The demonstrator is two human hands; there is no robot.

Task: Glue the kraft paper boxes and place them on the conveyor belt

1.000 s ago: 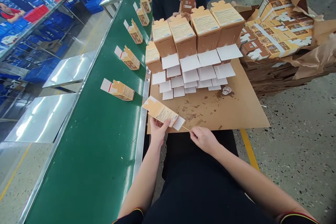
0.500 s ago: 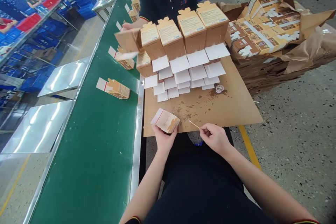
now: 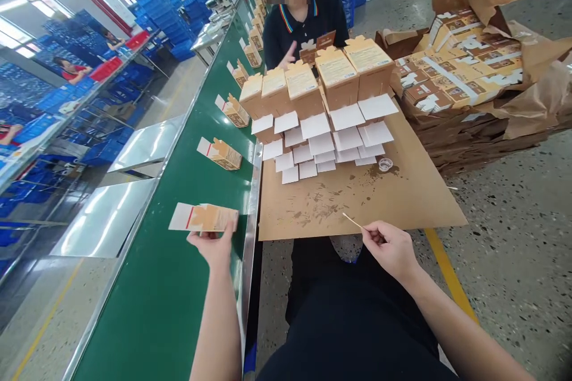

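Observation:
My left hand (image 3: 214,243) grips a small tan carton (image 3: 208,218) over the green conveyor belt (image 3: 179,309); its white flap with a red strip points left. Whether the carton touches the belt I cannot tell. In my right hand (image 3: 388,247) a thin cotton swab (image 3: 353,220) is pinched, its white tip pointing up and left above the brown board (image 3: 429,202). Damp-looking dark marks spot the board below the swab. Near the board's right side sits a small clear cup (image 3: 385,164). Stacked cartons (image 3: 304,80) with white flaps facing me stand behind these marks.
Several more cartons (image 3: 220,153) stand in a line along the belt. Across the stack sits a co-worker (image 3: 308,12), one hand raised by a brown carton. At right, a large paper-wrapped bundle (image 3: 473,137) holds flattened cartons. A metal rail (image 3: 254,190) separates belt and board.
My left hand has carried the carton from the board leftward over the belt. My right hand still holds the swab. The co-worker's carton has moved to behind the stack, and the view has shifted.

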